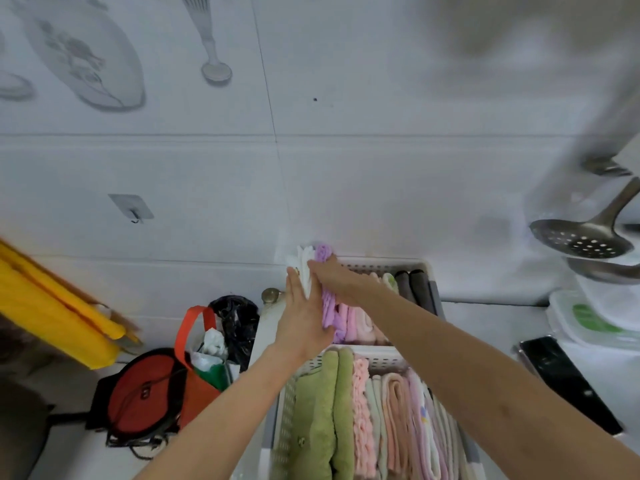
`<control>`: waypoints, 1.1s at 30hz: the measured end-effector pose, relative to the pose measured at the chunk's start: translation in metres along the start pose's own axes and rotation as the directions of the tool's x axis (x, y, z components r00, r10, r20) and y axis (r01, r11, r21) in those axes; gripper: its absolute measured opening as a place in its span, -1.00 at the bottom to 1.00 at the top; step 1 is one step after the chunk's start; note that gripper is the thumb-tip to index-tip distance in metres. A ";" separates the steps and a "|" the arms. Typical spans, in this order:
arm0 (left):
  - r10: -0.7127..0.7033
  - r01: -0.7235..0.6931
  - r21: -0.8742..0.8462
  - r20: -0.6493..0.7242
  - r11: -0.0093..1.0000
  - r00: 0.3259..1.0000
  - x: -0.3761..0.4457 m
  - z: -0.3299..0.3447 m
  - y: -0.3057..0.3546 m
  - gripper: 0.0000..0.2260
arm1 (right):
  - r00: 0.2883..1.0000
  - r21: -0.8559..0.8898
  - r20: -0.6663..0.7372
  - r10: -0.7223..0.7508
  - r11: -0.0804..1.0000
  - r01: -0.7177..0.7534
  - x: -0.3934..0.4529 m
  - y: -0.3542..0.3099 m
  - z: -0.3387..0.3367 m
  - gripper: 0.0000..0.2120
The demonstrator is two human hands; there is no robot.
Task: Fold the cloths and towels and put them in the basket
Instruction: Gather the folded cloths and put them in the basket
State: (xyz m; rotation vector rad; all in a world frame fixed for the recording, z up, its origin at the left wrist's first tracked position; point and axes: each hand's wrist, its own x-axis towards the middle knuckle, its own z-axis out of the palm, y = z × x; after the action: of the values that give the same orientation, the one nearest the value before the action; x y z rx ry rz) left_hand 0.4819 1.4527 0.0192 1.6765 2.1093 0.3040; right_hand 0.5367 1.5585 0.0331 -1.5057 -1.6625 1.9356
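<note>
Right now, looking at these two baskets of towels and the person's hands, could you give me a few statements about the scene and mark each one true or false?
1. Both hands are at the far basket. True.
2. The right hand lies on a purple cloth. True.
3. The near basket holds nothing. False: it is packed with folded towels, among them green towels on its left side.
4. The left hand holds the slotted ladle. False: the ladle hangs off to the right, touched by neither hand; the left hand's straight fingers press against a white cloth.
5. A red bag stands left of the baskets. True.
</note>
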 end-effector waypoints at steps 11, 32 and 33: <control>-0.160 0.156 -0.103 -0.029 0.982 0.987 0.004 -0.009 -0.007 -0.15 | 0.834 -0.553 -0.386 -0.394 0.823 0.133 -0.056 0.036 -0.078 -0.74; -0.162 0.145 -0.284 -0.039 0.948 0.986 0.000 -0.025 -0.037 -0.16 | 0.861 -0.368 -0.502 -0.077 0.920 -0.132 -0.073 0.092 -0.088 -0.71; -0.173 0.149 -0.336 -0.041 0.930 0.984 -0.007 -0.024 -0.037 -0.11 | 0.869 -0.386 -0.489 -0.084 0.913 -0.129 -0.080 0.097 -0.088 -0.70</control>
State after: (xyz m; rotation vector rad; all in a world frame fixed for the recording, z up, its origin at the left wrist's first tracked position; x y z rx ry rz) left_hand 0.4401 1.4393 0.0259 1.3074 2.0898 0.6368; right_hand 0.6848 1.5252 0.0111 -1.9637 -1.8583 1.0830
